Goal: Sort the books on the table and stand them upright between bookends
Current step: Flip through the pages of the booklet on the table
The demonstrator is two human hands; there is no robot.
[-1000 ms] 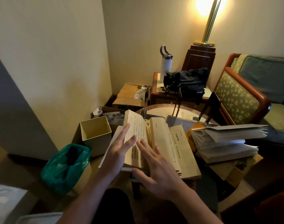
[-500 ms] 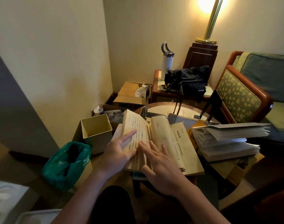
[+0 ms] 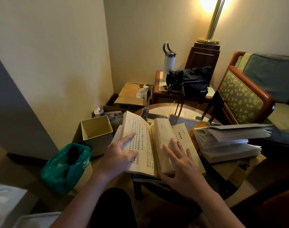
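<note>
Left hand (image 3: 122,153): fingers straight, palm flat on the left page of the open book (image 3: 147,140). Right hand (image 3: 181,165): fingers spread flat on the thick right-hand block of pages, thumb at its near edge. Neither of the hands is closed around anything. They press down, one on each side of the gutter, apart from each other.

The open book lies at the near edge of the tabletop (image 3: 163,111), resting on at least one other flat volume. Its far left corner curls upward. Just beside it, toward the right edge, is a fanned stack (image 3: 226,142) of open paperbacks with pages splayed. A yellow book (image 3: 196,130) and a grey-blue book (image 3: 178,120) lie flat behind these. Along the far edge stand black bookends (image 3: 213,102) with nothing upright between them yet.

Handling, my judgement: a light, soft-covered paperback with springy pages, so it would flop open if I lifted it by one cover. I would close it first, then take hold at the spine, fingers on one cover and thumb on the other. Soft covers will probably slump in a wide gap, so I would seat it tight against one bookend. The fanned stack looks ready to slide if nudged.

Off the left edge: a beige bin (image 3: 97,130) and a green bag (image 3: 66,165).
</note>
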